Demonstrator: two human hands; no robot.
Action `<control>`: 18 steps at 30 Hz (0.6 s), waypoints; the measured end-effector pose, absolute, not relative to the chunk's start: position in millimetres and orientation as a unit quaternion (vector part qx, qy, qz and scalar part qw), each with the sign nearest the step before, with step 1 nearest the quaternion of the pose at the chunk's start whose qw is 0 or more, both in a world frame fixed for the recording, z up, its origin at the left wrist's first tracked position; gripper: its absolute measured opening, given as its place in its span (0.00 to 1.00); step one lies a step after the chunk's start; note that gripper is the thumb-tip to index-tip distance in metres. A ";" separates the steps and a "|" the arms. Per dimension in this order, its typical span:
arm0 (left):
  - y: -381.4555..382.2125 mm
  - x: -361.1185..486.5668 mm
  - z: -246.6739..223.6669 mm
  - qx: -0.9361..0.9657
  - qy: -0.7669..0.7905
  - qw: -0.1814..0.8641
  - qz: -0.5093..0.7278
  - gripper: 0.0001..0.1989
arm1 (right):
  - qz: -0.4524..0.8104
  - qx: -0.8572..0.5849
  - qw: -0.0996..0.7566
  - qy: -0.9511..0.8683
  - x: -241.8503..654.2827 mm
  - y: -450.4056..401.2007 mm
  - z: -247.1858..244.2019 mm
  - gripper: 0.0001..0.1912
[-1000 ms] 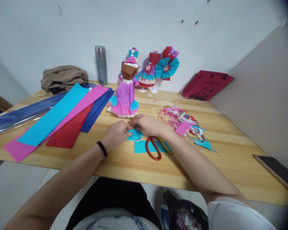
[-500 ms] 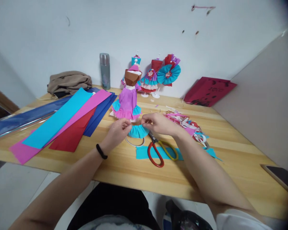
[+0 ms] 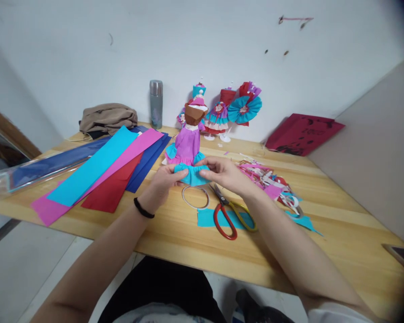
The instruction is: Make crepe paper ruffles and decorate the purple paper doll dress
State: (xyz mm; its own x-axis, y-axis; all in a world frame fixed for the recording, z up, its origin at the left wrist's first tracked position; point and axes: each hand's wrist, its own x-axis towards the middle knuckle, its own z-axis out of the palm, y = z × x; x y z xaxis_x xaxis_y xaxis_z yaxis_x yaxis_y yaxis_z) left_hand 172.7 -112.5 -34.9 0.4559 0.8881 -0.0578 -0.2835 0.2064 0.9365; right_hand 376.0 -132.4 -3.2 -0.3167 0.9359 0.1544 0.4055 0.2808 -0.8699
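A gathered turquoise paper ruffle point(image 3: 193, 176) is stretched between my two hands, in front of the doll-sized form in a purple paper dress point(image 3: 187, 146). My left hand point(image 3: 164, 181) pinches the ruffle's left end, thumb on top. Its right end lies between the thumb and fingers of my right hand point(image 3: 221, 172). Below the ruffle, a round ring of tape point(image 3: 195, 198) rests on the table. Scissors with one red and one yellow handle point(image 3: 227, 207) lie over a flat turquoise strip point(image 3: 205, 218).
Turquoise, pink, red and blue paper sheets point(image 3: 93, 166) fan out at the left. A flask point(image 3: 156, 104), a brown cloth point(image 3: 108, 117) and dressed mini forms point(image 3: 218, 111) stand behind. Paper scraps point(image 3: 269, 181), a magenta bag point(image 3: 305, 134) and a phone point(image 3: 402, 258) are at the right.
The ruffle has been raised toward the purple dress and turned flatter, and my thumbs now lie over its ends. The view has shifted slightly, so the table's things appear further right.
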 end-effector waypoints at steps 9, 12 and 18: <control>-93.5 157.8 -30.7 0.285 0.450 0.659 0.530 0.10 | 0.233 -0.564 0.356 -0.708 342.3 -104.9 13.1 0.08; -88.2 158.1 -34.7 0.214 0.485 0.694 0.488 0.14 | 0.205 -0.573 0.358 -0.709 333.9 -98.6 12.6 0.08; -87.1 173.0 -45.6 0.212 0.418 0.762 0.447 0.22 | 0.274 -0.566 0.349 -0.695 330.8 -93.2 4.3 0.08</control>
